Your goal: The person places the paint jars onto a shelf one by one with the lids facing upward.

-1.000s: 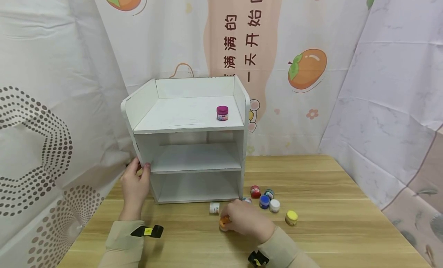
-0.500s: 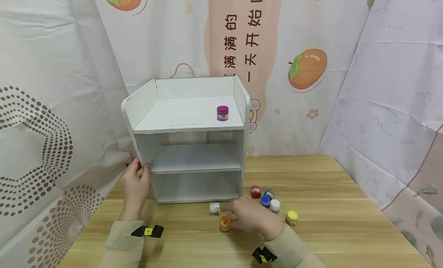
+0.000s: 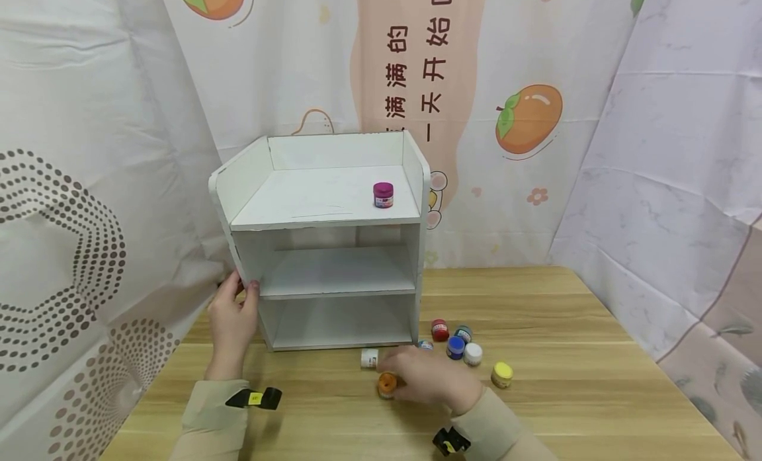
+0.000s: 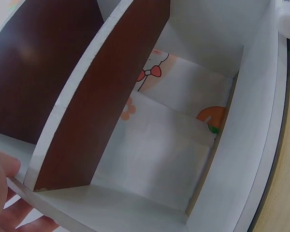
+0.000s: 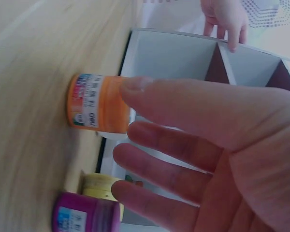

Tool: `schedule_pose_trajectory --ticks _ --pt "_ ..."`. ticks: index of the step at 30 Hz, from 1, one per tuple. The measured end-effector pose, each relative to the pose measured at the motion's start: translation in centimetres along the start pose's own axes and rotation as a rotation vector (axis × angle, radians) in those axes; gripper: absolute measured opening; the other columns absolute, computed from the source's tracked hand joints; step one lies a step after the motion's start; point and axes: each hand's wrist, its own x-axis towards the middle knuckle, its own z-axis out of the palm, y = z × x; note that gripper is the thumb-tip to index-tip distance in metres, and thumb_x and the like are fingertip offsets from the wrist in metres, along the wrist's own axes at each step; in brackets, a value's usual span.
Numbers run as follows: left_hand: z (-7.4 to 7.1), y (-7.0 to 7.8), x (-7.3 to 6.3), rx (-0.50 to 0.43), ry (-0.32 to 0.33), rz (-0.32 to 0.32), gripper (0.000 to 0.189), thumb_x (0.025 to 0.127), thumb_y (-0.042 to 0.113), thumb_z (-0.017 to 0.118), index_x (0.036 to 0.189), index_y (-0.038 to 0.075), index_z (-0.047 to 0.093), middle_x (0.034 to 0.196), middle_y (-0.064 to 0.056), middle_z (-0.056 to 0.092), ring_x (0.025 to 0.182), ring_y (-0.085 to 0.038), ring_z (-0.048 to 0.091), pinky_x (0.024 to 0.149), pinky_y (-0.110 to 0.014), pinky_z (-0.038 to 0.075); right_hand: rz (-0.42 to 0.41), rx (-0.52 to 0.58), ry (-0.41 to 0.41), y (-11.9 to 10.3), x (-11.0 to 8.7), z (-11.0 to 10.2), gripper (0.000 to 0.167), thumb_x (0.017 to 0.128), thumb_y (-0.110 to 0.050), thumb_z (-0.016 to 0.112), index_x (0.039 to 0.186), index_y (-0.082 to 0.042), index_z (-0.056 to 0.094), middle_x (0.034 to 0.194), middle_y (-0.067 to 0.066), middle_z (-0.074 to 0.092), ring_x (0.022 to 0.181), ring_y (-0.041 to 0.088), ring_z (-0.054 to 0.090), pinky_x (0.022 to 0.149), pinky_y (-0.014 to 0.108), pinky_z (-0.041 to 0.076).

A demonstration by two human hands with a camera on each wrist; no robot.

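My left hand (image 3: 231, 322) grips the left side panel of a small white shelf unit (image 3: 324, 190). In the left wrist view its thumb (image 4: 7, 164) lies on one side of the board, the fingers on the other. My right hand (image 3: 434, 379) is low over the table beside an orange paint jar (image 3: 387, 383), fingers loosely bent. In the right wrist view the thumb tip overlaps the orange lid (image 5: 115, 104); I cannot tell whether they touch. The palm is bare. A white jar (image 3: 369, 358) lies on its side in front of the shelf.
A magenta jar (image 3: 383, 194) stands on the shelf's top. Right of my right hand are red (image 3: 439, 329), blue (image 3: 455, 346), white (image 3: 473, 354) and yellow (image 3: 502, 374) jars. The right wrist view shows a purple jar (image 5: 84, 212) beside a yellow one (image 5: 100, 186).
My right hand's fingers were over the orange jar, then drew off it to the right, and are now slightly lower beside it. The jar stays in place. My left hand has not moved.
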Motion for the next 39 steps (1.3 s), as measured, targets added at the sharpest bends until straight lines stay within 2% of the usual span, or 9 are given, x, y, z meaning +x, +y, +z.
schedule_pose_trajectory --ticks 9,13,20,27,31,36,39 --pt "0.0 0.0 -0.1 -0.007 0.000 0.002 0.035 0.099 0.006 0.064 0.134 -0.002 0.063 0.127 -0.024 0.065 0.112 -0.041 0.066 0.072 0.003 0.040 -0.022 -0.012 -0.003 0.3 0.6 0.6 0.018 0.090 -0.016 0.080 0.105 -0.022 0.072 0.092 -0.016 0.059 0.084 0.003 0.051 0.076 0.021 0.049" --pt "-0.1 0.0 0.0 -0.006 -0.003 -0.007 0.035 0.100 0.007 0.063 0.134 -0.002 0.063 0.127 -0.024 0.065 0.112 -0.041 0.066 0.073 0.001 0.042 -0.031 -0.012 0.004 0.3 0.8 0.7 0.013 0.091 -0.017 0.079 0.096 -0.023 0.069 0.086 -0.014 0.056 0.079 0.004 0.049 0.072 0.020 0.046" --pt "-0.1 0.1 0.0 -0.008 -0.004 -0.005 0.035 0.099 0.006 0.064 0.133 -0.002 0.063 0.127 -0.024 0.065 0.113 -0.041 0.066 0.073 0.002 0.041 -0.044 0.002 0.023 0.3 0.8 0.7 0.015 0.093 -0.018 0.077 0.086 -0.023 0.064 0.079 -0.011 0.053 0.074 0.004 0.045 0.065 0.021 0.041" --pt "0.0 0.0 0.0 -0.011 -0.007 0.005 0.035 0.099 0.006 0.064 0.133 -0.002 0.063 0.127 -0.023 0.065 0.113 -0.041 0.066 0.072 0.002 0.041 -0.068 0.012 0.031 0.5 0.9 0.8 0.013 0.093 -0.019 0.077 0.088 -0.022 0.066 0.078 -0.011 0.054 0.072 0.003 0.044 0.064 0.020 0.041" --pt "0.0 -0.1 0.0 -0.014 -0.011 0.001 0.035 0.100 0.006 0.064 0.133 -0.002 0.063 0.127 -0.023 0.065 0.113 -0.041 0.066 0.072 0.002 0.041 -0.075 0.029 0.042 0.5 0.9 0.6 0.007 0.093 -0.018 0.077 0.096 -0.020 0.071 0.081 -0.014 0.057 0.073 0.001 0.048 0.065 0.017 0.045" --pt "0.0 -0.1 0.0 -0.005 -0.008 -0.004 0.035 0.100 0.007 0.064 0.133 -0.002 0.063 0.127 -0.023 0.065 0.113 -0.040 0.066 0.071 0.003 0.040 -0.050 0.061 0.076 0.4 0.6 -0.1 0.020 0.092 -0.019 0.078 0.111 -0.018 0.075 0.092 -0.016 0.062 0.080 0.003 0.057 0.072 0.018 0.050" --pt "0.0 -0.1 0.0 -0.002 -0.008 -0.005 0.035 0.100 0.007 0.064 0.133 -0.002 0.063 0.127 -0.023 0.065 0.113 -0.040 0.066 0.071 0.003 0.040 -0.060 0.065 0.095 0.1 0.3 -0.8 0.014 0.093 -0.020 0.077 0.107 -0.019 0.074 0.091 -0.015 0.061 0.080 0.008 0.059 0.071 0.019 0.050"
